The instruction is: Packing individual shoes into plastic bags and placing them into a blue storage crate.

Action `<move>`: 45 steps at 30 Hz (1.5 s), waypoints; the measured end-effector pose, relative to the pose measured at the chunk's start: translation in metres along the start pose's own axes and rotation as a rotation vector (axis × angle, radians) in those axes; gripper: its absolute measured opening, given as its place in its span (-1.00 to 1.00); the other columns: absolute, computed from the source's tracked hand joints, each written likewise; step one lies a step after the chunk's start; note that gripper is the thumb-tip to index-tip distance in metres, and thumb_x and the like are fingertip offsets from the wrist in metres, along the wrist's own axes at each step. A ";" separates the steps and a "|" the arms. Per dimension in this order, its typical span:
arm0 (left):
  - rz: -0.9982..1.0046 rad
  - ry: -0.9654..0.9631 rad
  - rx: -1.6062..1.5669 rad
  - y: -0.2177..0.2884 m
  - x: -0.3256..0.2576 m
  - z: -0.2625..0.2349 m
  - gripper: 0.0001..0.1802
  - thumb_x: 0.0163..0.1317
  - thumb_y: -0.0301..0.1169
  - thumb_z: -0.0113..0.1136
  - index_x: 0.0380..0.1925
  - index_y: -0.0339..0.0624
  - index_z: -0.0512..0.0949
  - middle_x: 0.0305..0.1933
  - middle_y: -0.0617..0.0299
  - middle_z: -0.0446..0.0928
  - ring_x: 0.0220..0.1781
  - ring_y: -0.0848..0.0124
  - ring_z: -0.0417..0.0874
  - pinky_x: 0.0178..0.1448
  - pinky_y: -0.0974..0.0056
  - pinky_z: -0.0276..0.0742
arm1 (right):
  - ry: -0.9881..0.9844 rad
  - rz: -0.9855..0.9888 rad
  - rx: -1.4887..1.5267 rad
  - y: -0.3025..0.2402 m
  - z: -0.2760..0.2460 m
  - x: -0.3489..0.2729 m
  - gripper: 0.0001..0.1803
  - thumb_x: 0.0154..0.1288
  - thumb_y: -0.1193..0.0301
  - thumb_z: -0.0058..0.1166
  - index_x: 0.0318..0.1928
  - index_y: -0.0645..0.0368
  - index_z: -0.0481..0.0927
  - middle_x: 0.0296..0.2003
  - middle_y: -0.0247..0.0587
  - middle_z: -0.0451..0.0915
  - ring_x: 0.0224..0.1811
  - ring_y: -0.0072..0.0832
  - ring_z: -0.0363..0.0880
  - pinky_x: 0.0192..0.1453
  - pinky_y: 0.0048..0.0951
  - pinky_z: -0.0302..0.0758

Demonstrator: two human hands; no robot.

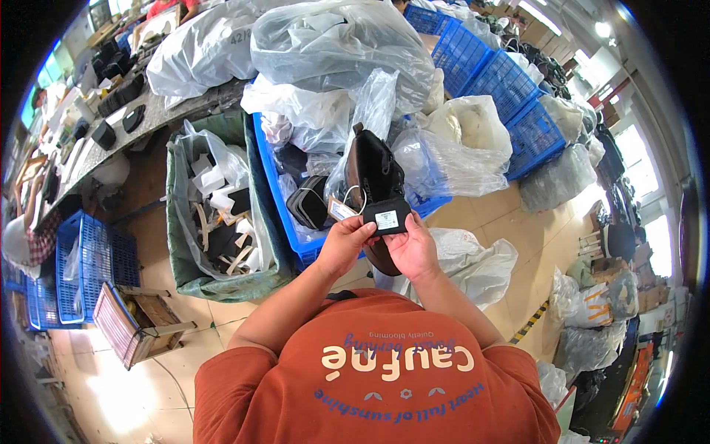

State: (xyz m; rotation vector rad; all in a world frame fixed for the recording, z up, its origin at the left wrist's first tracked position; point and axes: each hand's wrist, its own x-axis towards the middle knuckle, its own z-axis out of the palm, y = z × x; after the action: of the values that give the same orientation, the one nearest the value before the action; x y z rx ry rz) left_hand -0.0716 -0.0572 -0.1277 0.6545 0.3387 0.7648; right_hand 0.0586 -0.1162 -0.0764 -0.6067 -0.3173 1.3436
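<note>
A dark brown-and-black shoe (355,166) is in front of me, its heel pointing away and its toe toward my chest. Its black tongue (396,210), with a small white label on it, is pulled up between my two hands. My left hand (345,244) pinches the left edge of the tongue. On the other edge, the thumb and fingers of my right hand (414,248) are closed. A paper tag (341,209) on a white string hangs beside the shoe, next to my left fingers. Part of the toe is hidden under my hands.
A blue crate (266,177) holds plastic bags and a strapped stack of black pieces (308,202). To its left, a green lined bin (177,222) contains scraps. Large plastic sacks (340,44) lie beyond; a wooden stool (137,325) and blue baskets (111,255) stand at left.
</note>
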 end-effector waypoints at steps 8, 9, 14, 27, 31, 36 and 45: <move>-0.001 0.026 0.022 -0.001 -0.002 0.000 -0.83 0.26 -0.49 -0.02 -0.21 -0.30 0.50 -0.18 0.22 0.54 -0.18 0.48 0.52 -0.06 0.35 0.42 | -0.005 0.006 0.002 0.001 -0.003 -0.001 -0.81 0.34 0.45 -0.24 -0.06 0.18 0.27 -0.06 -0.12 0.41 0.06 -0.31 0.39 0.21 -0.23 0.28; -0.004 0.024 0.027 -0.001 -0.002 -0.001 -0.83 0.26 -0.49 -0.03 -0.21 -0.30 0.50 -0.18 0.22 0.54 -0.18 0.47 0.52 -0.06 0.35 0.43 | -0.007 0.003 -0.002 0.001 -0.003 -0.001 -0.82 0.34 0.46 -0.24 -0.06 0.17 0.27 -0.06 -0.12 0.41 0.06 -0.31 0.39 0.21 -0.22 0.28; 0.003 0.016 0.018 -0.001 -0.003 -0.001 -0.82 0.27 -0.48 -0.04 -0.19 -0.31 0.49 -0.17 0.21 0.53 -0.18 0.47 0.52 -0.06 0.35 0.43 | 0.006 0.015 0.008 0.003 -0.005 -0.001 -0.83 0.35 0.44 -0.24 -0.07 0.15 0.28 -0.06 -0.15 0.41 0.05 -0.31 0.40 0.20 -0.22 0.29; -0.045 0.025 0.045 -0.003 -0.008 0.001 -0.78 0.29 -0.39 -0.04 -0.17 -0.31 0.48 -0.22 0.21 0.53 -0.27 0.46 0.51 -0.06 0.33 0.42 | -0.052 0.043 -0.026 -0.001 -0.008 0.000 -0.64 0.35 0.16 -0.20 -0.04 0.17 0.36 -0.08 -0.20 0.47 0.00 -0.39 0.43 0.15 -0.29 0.33; -0.051 0.029 0.056 -0.006 -0.007 -0.002 -0.78 0.29 -0.39 -0.04 -0.17 -0.30 0.48 -0.22 0.22 0.52 -0.26 0.47 0.51 -0.06 0.33 0.42 | -0.032 0.053 -0.014 -0.001 -0.012 0.000 -0.64 0.35 0.17 -0.19 -0.04 0.17 0.35 -0.07 -0.20 0.47 0.00 -0.38 0.43 0.14 -0.28 0.33; -0.055 0.029 0.057 -0.006 -0.006 -0.002 -0.78 0.29 -0.40 -0.04 -0.16 -0.29 0.48 -0.18 0.22 0.52 -0.22 0.46 0.50 -0.06 0.33 0.43 | -0.052 0.048 -0.017 -0.001 -0.010 0.000 -0.64 0.36 0.20 -0.22 -0.02 0.20 0.34 -0.07 -0.18 0.47 0.00 -0.36 0.43 0.15 -0.28 0.33; -0.091 0.010 0.035 0.005 -0.008 -0.009 -0.78 0.30 -0.42 -0.07 -0.15 -0.28 0.47 -0.17 0.22 0.52 -0.23 0.46 0.51 -0.06 0.32 0.43 | -0.051 0.000 -0.024 0.010 -0.005 0.006 -0.65 0.37 0.21 -0.24 -0.04 0.22 0.34 -0.08 -0.15 0.47 -0.02 -0.32 0.45 0.13 -0.27 0.35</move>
State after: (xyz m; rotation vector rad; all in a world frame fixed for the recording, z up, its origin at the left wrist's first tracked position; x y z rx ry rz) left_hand -0.0840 -0.0566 -0.1309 0.6638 0.3894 0.6765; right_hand 0.0548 -0.1103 -0.0867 -0.5930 -0.3750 1.3580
